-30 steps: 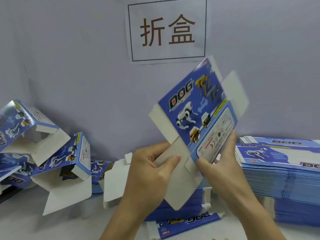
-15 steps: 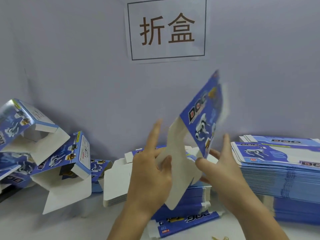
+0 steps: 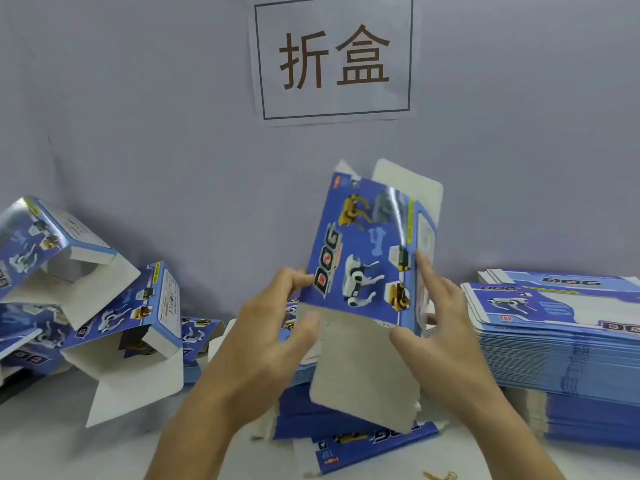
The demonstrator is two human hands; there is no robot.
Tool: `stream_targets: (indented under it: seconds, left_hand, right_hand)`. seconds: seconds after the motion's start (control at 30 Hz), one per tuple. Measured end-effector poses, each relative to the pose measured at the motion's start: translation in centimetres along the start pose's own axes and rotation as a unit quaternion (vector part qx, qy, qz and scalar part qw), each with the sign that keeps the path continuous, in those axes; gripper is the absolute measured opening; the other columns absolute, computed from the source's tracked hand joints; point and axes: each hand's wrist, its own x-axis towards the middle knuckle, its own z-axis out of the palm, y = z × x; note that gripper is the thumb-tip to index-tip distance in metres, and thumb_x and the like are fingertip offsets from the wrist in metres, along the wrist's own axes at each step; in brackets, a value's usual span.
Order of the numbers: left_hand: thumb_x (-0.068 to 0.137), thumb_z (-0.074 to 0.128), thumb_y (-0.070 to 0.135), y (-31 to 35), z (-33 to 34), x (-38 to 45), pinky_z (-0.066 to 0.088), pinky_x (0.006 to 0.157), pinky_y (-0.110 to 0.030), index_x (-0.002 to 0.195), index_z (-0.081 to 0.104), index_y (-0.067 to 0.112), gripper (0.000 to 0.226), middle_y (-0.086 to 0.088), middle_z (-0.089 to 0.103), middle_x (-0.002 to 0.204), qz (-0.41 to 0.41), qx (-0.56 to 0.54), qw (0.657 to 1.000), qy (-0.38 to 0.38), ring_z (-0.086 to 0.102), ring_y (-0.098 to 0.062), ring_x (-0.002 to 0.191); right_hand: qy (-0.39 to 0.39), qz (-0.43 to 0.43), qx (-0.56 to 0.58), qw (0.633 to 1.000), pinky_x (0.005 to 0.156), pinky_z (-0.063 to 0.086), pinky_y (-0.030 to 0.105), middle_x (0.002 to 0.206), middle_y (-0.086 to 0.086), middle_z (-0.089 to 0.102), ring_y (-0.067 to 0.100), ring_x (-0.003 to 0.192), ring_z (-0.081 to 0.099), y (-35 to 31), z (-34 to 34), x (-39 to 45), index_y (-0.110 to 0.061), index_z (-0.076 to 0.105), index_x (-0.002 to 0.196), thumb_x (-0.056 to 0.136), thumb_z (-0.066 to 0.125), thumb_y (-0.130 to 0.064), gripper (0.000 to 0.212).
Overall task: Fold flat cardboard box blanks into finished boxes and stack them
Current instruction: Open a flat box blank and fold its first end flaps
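A blue "DOG" box blank stands upright between my hands, opened into a sleeve, with a grey flap hanging below and white flaps at its top. My left hand grips its lower left edge, thumb on the grey flap. My right hand holds the right side, forefinger up along the side panel. Under my hands lies a low pile of flat blanks.
A tall stack of flat blanks fills the right side. Several folded boxes with open flaps are heaped at the left. A paper sign hangs on the grey wall. A small yellow scrap lies by the front edge.
The blank has turned from edge-on and tilted to upright with its printed front facing me. Both hands shifted their hold to its two sides.
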Motion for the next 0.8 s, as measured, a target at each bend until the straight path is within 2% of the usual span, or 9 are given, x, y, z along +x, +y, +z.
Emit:
stream_targets:
  seconds: [0.1,0.2,0.27,0.37,0.5,0.57,0.63,0.7,0.8]
  left_hand:
    - [0.094,0.041,0.066,0.8,1.2,1.0,0.046,0.052,-0.032,0.092,0.04,0.028,0.038,-0.009,0.056,0.076,-0.046,-0.05,0.987,0.148,0.058,-0.03,0.069]
    - [0.098,0.054,0.041,0.8,0.3,1.5,0.055,0.049,-0.033,0.115,0.038,0.039,0.023,0.003,0.072,0.075,-0.139,-0.176,0.94,0.257,0.071,-0.02,0.064]
    - [0.09,0.068,0.039,0.4,-1.5,1.3,0.059,0.056,-0.036,0.134,0.046,0.028,0.05,0.0,0.078,0.085,-0.223,-0.278,0.907,0.225,0.076,-0.024,0.072]
    - [0.08,0.07,0.048,0.0,-3.6,0.5,0.059,0.051,-0.037,0.112,0.068,0.021,0.042,-0.011,0.078,0.091,-0.253,-0.343,0.88,0.21,0.076,-0.03,0.07]
    - [0.086,0.067,0.035,-0.9,-4.3,-0.1,0.059,0.049,-0.036,0.103,0.069,0.021,0.022,-0.011,0.078,0.093,-0.225,-0.338,0.891,0.204,0.076,-0.028,0.071]
    - [0.075,0.071,0.035,-1.0,-4.1,-0.4,0.06,0.054,-0.038,0.096,0.074,0.023,0.025,-0.013,0.077,0.097,-0.202,-0.35,0.899,0.167,0.076,-0.03,0.078]
    - [0.064,0.075,0.037,-0.8,-3.7,-0.6,0.062,0.058,-0.041,0.093,0.074,0.022,0.032,-0.016,0.077,0.098,-0.2,-0.345,0.907,0.132,0.076,-0.033,0.081]
    - [0.06,0.082,0.044,-0.4,-3.0,-0.5,0.062,0.066,-0.043,0.096,0.073,0.025,0.041,-0.012,0.077,0.099,-0.19,-0.312,0.923,0.121,0.076,-0.032,0.085]
    - [0.066,0.083,0.055,0.7,-1.7,0.1,0.061,0.075,-0.039,0.12,0.067,0.031,0.061,-0.003,0.076,0.109,-0.147,-0.301,0.937,0.095,0.075,-0.026,0.096]
  right_hand:
    - [-0.05,-0.054,-0.021,0.997,0.069,0.046,-0.001,0.13,-0.016,0.035,-0.019,0.115,0.043,-0.1,1.4,-0.4,-0.058,0.035,0.135,0.088,0.064,0.002,0.081]
    - [-0.087,-0.074,-0.027,0.993,0.071,0.053,0.008,0.132,-0.024,0.03,0.006,0.128,0.042,-0.8,2.7,-0.9,-0.062,0.035,0.133,0.091,0.063,-0.004,0.076]
    - [-0.09,-0.095,-0.041,0.991,0.073,0.053,0.01,0.133,-0.025,0.029,0.007,0.129,0.041,-1.0,3.0,-1.1,-0.057,0.042,0.134,0.09,0.065,-0.007,0.07]
    - [-0.154,-0.092,-0.018,0.984,0.072,0.053,0.013,0.139,-0.03,0.025,0.002,0.132,0.041,-1.2,3.1,-1.7,-0.051,0.043,0.141,0.081,0.061,-0.012,0.073]
    - [-0.136,-0.018,0.105,0.985,0.079,0.051,0.008,0.138,-0.043,0.033,-0.02,0.118,0.047,-2.2,2.8,-1.4,-0.06,0.016,0.147,0.074,0.07,-0.04,0.092]
    - [-0.069,0.031,0.196,0.978,0.068,0.054,0.012,0.133,-0.029,0.051,-0.013,0.101,0.063,-2.5,2.2,-0.8,-0.053,0.023,0.149,0.074,0.076,-0.05,0.091]
    - [-0.061,0.025,0.231,0.971,0.062,0.056,0.014,0.118,-0.019,0.068,-0.002,0.094,0.07,-2.4,1.7,-0.6,-0.048,0.042,0.141,0.083,0.07,-0.05,0.064]
    - [-0.092,-0.005,0.234,0.968,0.067,0.057,0.018,0.116,-0.011,0.072,0.01,0.099,0.072,-2.7,1.1,-0.8,-0.048,0.054,0.13,0.091,0.059,-0.044,0.04]
    - [-0.134,-0.017,0.252,0.958,0.079,0.06,0.029,0.115,-0.009,0.073,0.009,0.1,0.072,-3.7,1.5,0.2,-0.042,0.053,0.135,0.093,0.054,-0.043,0.042]
